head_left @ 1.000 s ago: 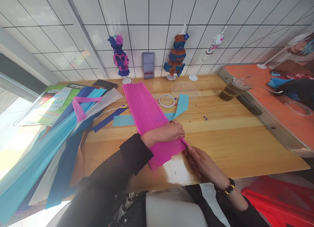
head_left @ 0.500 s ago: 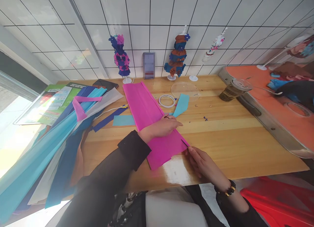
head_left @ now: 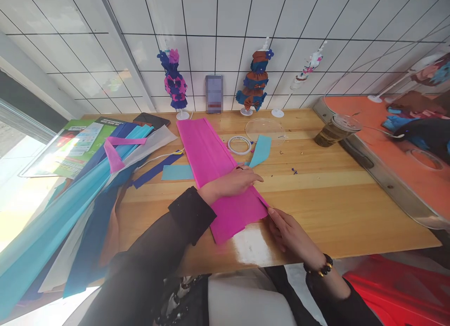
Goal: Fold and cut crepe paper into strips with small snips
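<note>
A long magenta paper sheet (head_left: 207,152) lies slantwise on the wooden table, its near end ragged. My left hand (head_left: 237,180) rests on the sheet, pressing it flat with fingers pointing right and a little apart. At the sheet's lower right edge, my right hand (head_left: 286,230) is closed around scissors (head_left: 263,203); their dark blades lie along the edge and the handles are hidden in the hand. Beyond my left hand are a white roll of tape (head_left: 239,145) and a light blue paper piece (head_left: 262,150). Another light blue strip (head_left: 177,172) sits left of the sheet.
Coloured paper (head_left: 80,190) is piled at the left beside a green booklet (head_left: 82,140). Small decorated figures, one in blue and brown (head_left: 256,82), and a phone (head_left: 214,94) stand by the tiled wall. A drink cup (head_left: 335,130) is at the right near an orange case (head_left: 379,129).
My right hand and the scissors have moved slightly up and left along the sheet's edge. My left hand stays in nearly the same place.
</note>
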Tool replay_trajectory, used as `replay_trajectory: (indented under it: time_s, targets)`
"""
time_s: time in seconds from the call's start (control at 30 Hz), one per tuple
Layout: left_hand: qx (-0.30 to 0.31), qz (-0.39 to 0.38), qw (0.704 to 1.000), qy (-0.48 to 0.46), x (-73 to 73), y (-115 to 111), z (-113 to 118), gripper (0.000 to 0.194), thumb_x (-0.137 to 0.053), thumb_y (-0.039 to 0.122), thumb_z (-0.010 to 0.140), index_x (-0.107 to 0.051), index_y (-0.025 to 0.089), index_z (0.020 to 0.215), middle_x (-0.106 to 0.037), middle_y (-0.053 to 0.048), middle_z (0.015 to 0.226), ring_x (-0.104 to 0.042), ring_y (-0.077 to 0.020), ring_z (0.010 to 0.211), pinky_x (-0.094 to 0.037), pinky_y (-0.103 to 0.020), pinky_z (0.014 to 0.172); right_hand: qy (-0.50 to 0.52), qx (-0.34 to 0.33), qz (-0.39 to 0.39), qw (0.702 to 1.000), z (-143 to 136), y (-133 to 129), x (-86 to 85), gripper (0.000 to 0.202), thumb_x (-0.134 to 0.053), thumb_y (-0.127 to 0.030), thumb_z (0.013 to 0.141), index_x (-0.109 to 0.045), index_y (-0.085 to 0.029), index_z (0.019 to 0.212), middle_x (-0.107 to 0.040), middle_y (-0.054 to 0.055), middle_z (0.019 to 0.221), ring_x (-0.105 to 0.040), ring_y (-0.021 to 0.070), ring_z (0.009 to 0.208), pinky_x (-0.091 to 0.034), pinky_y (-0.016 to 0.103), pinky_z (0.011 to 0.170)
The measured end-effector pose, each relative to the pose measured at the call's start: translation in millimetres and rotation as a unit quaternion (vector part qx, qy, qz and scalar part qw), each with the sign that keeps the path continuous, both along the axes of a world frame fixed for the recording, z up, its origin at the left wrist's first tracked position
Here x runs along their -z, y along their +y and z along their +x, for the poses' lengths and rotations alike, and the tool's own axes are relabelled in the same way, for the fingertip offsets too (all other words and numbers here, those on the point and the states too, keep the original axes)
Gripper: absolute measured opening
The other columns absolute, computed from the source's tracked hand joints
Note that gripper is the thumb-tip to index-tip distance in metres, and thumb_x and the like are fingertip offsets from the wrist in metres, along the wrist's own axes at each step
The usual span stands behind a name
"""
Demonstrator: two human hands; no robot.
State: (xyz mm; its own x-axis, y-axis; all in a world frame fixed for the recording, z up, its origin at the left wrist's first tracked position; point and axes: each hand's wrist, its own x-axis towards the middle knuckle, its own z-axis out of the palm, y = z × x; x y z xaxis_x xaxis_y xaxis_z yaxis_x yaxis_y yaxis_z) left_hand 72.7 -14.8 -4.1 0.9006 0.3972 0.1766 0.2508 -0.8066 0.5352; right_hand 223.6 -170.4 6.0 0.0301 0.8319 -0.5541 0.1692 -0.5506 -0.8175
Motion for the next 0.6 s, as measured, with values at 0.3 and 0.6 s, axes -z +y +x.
replay_trajectory:
  time_s: [0.3,0.6]
  targets:
    - [0.01,-0.003,1.0,0.008,-7.7,-1.9,-0.8,0.038,-0.027,0.01,0.09,-0.053,0.019,0.116,-0.06,-0.004,0.108,-0.046,-0.0159,0.104,-0.03,-0.029,0.091,0.001,-0.004,0.003,1.0,-3.0,5.5,-2.1,0.045,-0.041,-0.066,0.076,-0.033,-0.023,0.066,-0.025,-0.011,0.048,-0.024,0.0038,0.034,-0.028,0.017,0.027]
    - [0.006,-0.006,1.0,0.007,-6.7,-0.5,0.1,0.036,-0.029,0.011,0.09,-0.055,0.016,0.114,-0.061,-0.005,0.108,-0.047,-0.0159,0.103,-0.03,-0.03,0.093,0.005,-0.005,0.005,1.0,-1.6,5.3,3.6,0.045,-0.039,-0.067,0.075,-0.032,-0.023,0.066,-0.025,-0.011,0.048,-0.023,0.0034,0.034,-0.026,0.017,0.028]
